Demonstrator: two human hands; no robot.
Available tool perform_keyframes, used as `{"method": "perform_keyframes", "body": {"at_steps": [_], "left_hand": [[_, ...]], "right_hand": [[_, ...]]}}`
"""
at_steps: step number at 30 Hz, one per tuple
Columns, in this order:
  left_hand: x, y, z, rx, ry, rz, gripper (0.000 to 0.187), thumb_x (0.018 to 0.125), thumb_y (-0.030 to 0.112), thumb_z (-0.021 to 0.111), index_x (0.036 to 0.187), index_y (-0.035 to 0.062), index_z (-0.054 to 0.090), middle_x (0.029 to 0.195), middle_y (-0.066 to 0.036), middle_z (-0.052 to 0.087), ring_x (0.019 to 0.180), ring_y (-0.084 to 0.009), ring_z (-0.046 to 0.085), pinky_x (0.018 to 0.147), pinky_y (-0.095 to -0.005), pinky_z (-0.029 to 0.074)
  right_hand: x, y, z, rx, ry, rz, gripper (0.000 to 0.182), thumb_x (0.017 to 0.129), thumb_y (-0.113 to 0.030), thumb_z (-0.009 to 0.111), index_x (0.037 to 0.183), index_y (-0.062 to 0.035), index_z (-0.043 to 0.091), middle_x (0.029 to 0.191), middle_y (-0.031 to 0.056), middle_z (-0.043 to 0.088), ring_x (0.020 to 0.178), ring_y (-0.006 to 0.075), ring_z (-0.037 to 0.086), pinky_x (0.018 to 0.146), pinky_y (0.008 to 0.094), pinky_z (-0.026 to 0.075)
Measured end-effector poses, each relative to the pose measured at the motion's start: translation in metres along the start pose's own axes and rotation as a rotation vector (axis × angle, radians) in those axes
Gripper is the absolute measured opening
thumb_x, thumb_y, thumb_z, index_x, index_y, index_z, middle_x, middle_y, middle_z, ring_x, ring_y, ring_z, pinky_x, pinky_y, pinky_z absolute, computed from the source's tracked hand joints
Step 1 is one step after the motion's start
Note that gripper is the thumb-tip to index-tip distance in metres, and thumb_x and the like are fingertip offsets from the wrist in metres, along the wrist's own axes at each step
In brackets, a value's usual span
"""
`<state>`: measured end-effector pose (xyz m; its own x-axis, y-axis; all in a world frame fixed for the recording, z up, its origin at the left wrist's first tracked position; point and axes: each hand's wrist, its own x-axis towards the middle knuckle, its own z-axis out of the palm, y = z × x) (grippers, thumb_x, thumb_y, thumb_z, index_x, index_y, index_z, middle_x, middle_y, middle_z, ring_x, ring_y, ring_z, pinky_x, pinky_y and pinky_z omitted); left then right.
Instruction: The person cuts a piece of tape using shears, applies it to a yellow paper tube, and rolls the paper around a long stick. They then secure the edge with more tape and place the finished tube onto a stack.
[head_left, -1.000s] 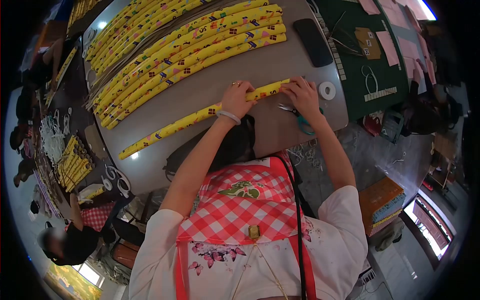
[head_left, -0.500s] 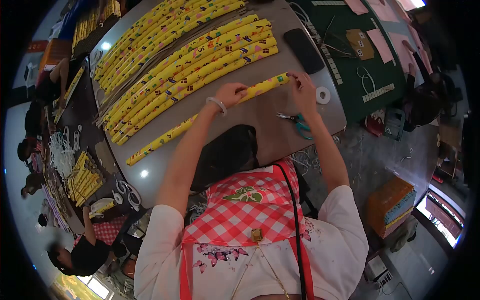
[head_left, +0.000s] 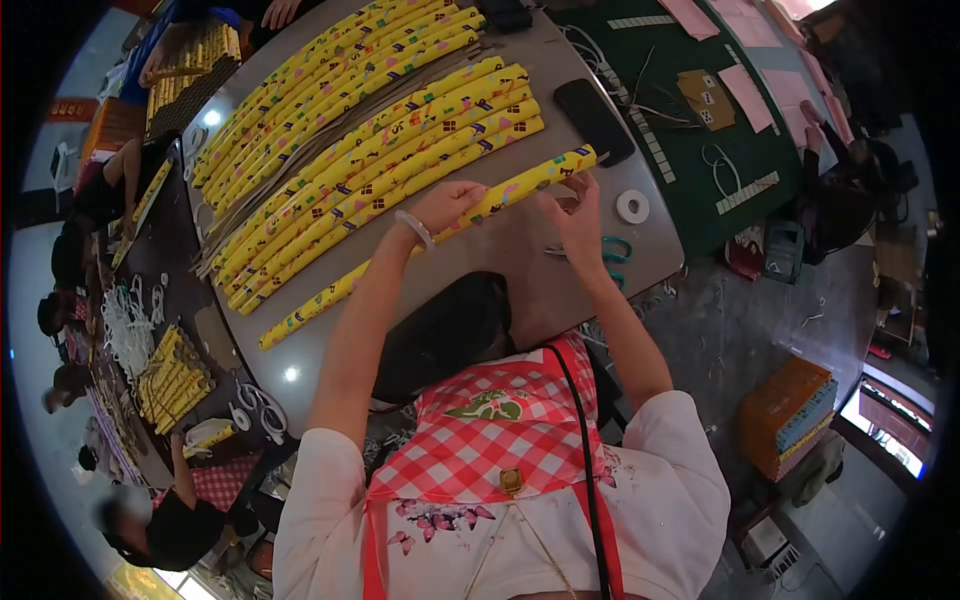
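Note:
A long roll of yellow patterned wrapping paper (head_left: 520,187) lies slantwise over the table, its right end raised towards the far side. My left hand (head_left: 450,207), with a pale bracelet at the wrist, is closed around its middle. Just under the right end is my right hand (head_left: 575,212), fingers apart and curved, fingertips close to the paper. Behind that hand are teal-handled scissors (head_left: 614,250), their blades partly covered by it. A white roll of tape (head_left: 632,220) lies to the right, and a dark flat case (head_left: 593,118) sits beyond the roll's end.
Several more yellow rolls (head_left: 380,180) lie in rows across the far side of the table (head_left: 530,270). A black bag (head_left: 450,330) rests at the near edge. To the right is a green mat (head_left: 665,90) with pink sheets; other people work at left and right.
My right hand has dropped from the roll's right end to below it, and its fingers have spread. The roll's right end has shifted slightly right; my left hand still grips the middle.

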<state>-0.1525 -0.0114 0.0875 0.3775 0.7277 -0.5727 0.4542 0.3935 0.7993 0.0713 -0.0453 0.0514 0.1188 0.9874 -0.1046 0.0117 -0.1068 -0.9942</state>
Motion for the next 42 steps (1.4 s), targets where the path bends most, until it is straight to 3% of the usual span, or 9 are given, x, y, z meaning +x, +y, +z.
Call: {"method": "perform_keyframes", "body": {"at_steps": [4,6,8,13,20,30,34,36,42], "left_hand": [[-0.009,0.008,0.003,-0.014,-0.043,-0.047,0.042,0.093,0.041,0.048,0.117,0.0076,0.058,0.089,0.002,0.059,0.075,-0.0054,0.049,0.062,-0.0231,0.044],[-0.002,-0.004,0.010,-0.078,-0.075,0.171,0.042,0.089,0.039,0.057,0.114,0.0048,0.058,0.089,-0.001,0.061,0.078,-0.0071,0.052,0.067,-0.0234,0.044],[-0.009,0.002,0.014,0.060,-0.031,0.180,0.043,0.086,0.038,0.061,0.112,0.0033,0.058,0.089,-0.002,0.061,0.077,-0.0080,0.053,0.068,-0.0239,0.044],[-0.016,0.004,0.023,0.115,-0.014,0.151,0.048,0.079,0.036,0.070,0.110,0.0011,0.057,0.087,-0.004,0.061,0.076,-0.0096,0.054,0.069,-0.0253,0.044],[-0.019,0.000,0.027,0.173,-0.055,0.183,0.048,0.080,0.037,0.068,0.112,0.0033,0.057,0.090,-0.006,0.061,0.079,-0.0116,0.055,0.072,-0.0271,0.045],[-0.022,0.043,0.050,0.445,0.117,0.342,0.049,0.082,0.043,0.059,0.111,0.0032,0.058,0.089,-0.017,0.063,0.082,-0.0318,0.060,0.072,-0.0387,0.047],[-0.018,0.034,0.055,0.345,0.106,0.452,0.039,0.086,0.034,0.056,0.109,0.0023,0.057,0.079,-0.015,0.061,0.074,-0.0288,0.059,0.067,-0.0379,0.046],[-0.022,0.034,0.050,0.076,-0.058,0.412,0.034,0.089,0.026,0.052,0.113,0.0021,0.056,0.076,-0.014,0.060,0.070,-0.0245,0.057,0.064,-0.0343,0.045],[-0.021,0.026,0.047,0.094,-0.101,0.511,0.037,0.091,0.020,0.045,0.122,0.0027,0.050,0.082,-0.012,0.061,0.069,-0.0196,0.055,0.064,-0.0310,0.045]], "right_hand": [[0.001,-0.016,0.000,0.090,-0.026,-0.014,0.072,0.076,-0.011,0.072,0.130,0.0019,0.026,0.114,0.0130,0.046,0.087,0.0161,0.056,0.074,0.0267,0.048],[0.001,-0.018,-0.001,0.095,-0.051,-0.024,0.075,0.075,-0.008,0.072,0.132,0.0015,0.023,0.115,0.0126,0.045,0.089,0.0163,0.056,0.076,0.0268,0.049],[0.000,-0.019,-0.001,0.197,-0.043,-0.100,0.077,0.075,-0.004,0.070,0.134,0.0016,0.020,0.115,0.0117,0.045,0.092,0.0163,0.056,0.075,0.0264,0.049],[0.004,-0.022,-0.012,0.356,0.043,-0.003,0.063,0.081,-0.009,0.065,0.132,-0.0024,0.029,0.104,0.0076,0.050,0.088,0.0125,0.056,0.070,0.0229,0.049],[0.007,-0.026,-0.027,0.266,0.126,0.103,0.032,0.089,-0.022,0.057,0.116,-0.0053,0.051,0.086,0.0022,0.056,0.065,0.0051,0.055,0.054,0.0187,0.047],[-0.006,-0.044,-0.021,0.270,0.084,0.036,0.028,0.091,-0.021,0.054,0.112,-0.0049,0.048,0.088,0.0034,0.056,0.067,0.0061,0.055,0.054,0.0187,0.047],[-0.012,-0.048,-0.022,0.280,0.106,0.023,0.026,0.091,-0.020,0.053,0.112,-0.0046,0.048,0.086,0.0028,0.055,0.067,0.0063,0.055,0.054,0.0191,0.048],[-0.015,-0.047,-0.022,0.283,0.112,0.022,0.026,0.091,-0.020,0.053,0.112,-0.0045,0.047,0.086,0.0026,0.054,0.067,0.0062,0.055,0.054,0.0192,0.048],[-0.019,-0.048,-0.023,0.283,0.091,0.012,0.025,0.092,-0.019,0.052,0.111,-0.0047,0.047,0.085,0.0018,0.054,0.069,0.0062,0.056,0.055,0.0193,0.048]]}}
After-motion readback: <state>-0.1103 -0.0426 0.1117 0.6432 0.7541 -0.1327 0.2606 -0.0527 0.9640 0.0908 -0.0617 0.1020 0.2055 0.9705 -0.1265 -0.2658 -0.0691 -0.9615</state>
